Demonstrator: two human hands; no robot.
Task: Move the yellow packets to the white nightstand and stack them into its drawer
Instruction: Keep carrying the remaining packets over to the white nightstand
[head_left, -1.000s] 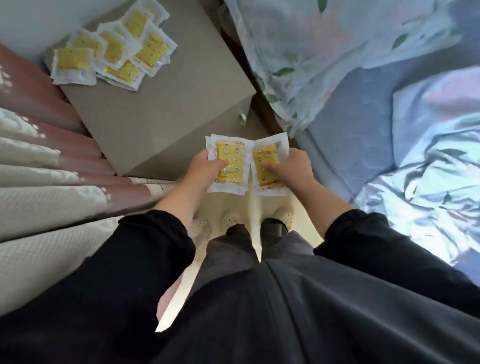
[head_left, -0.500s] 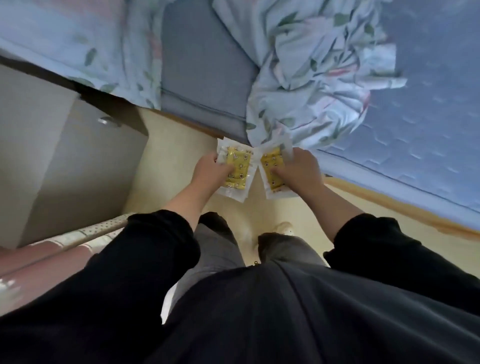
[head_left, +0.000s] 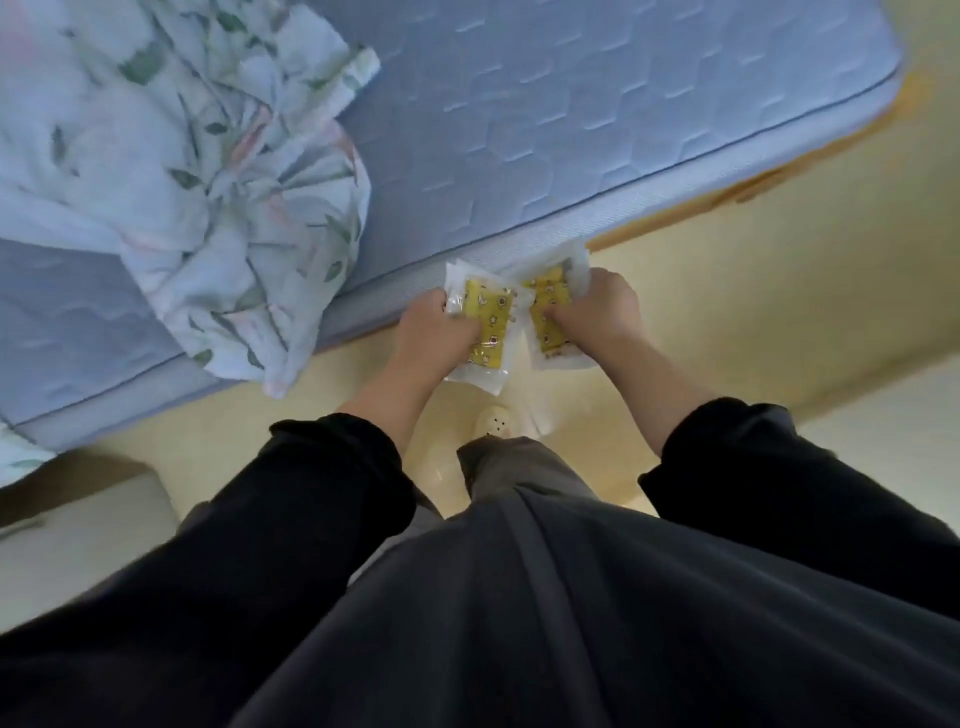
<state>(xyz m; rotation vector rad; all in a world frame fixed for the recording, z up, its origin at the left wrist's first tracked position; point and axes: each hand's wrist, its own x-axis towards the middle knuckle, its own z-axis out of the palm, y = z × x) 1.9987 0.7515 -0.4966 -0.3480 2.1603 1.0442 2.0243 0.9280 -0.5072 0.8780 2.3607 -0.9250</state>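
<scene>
Beside the mattress, left grip and right grip pinch illegibly printed yellow packets

sleeves — black, long | trousers — dark grey | shoe cream, perforated

Blue quilted mattress, floral bedding (crumpled), cream floor.

Two yellow packets; two hands; one mattress.
</scene>
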